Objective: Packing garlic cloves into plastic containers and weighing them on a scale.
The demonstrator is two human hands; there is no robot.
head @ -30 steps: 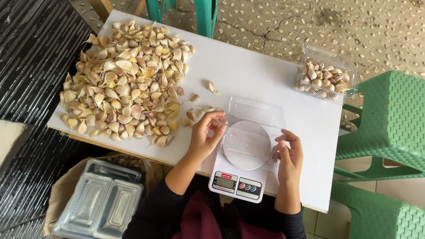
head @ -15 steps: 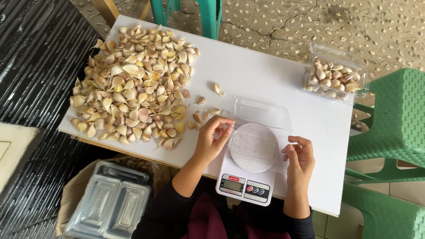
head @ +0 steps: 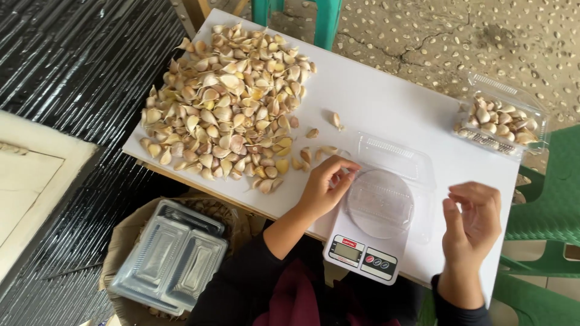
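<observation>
A white kitchen scale sits at the near edge of the white table, with an open clear plastic clamshell box resting on its platform. My left hand touches the box's left edge, fingers curled. Lifted off the box, my right hand hovers to its right with fingers loosely apart, holding nothing. A large pile of garlic cloves covers the table's left half, and a few loose cloves lie just above my left hand.
A clear box filled with garlic cloves stands at the table's far right corner. A stack of clear plastic boxes sits in a basket below the table. Green plastic chairs are to the right.
My right hand has come off the box's right edge and moved right. My left hand stays at the box's left edge.
</observation>
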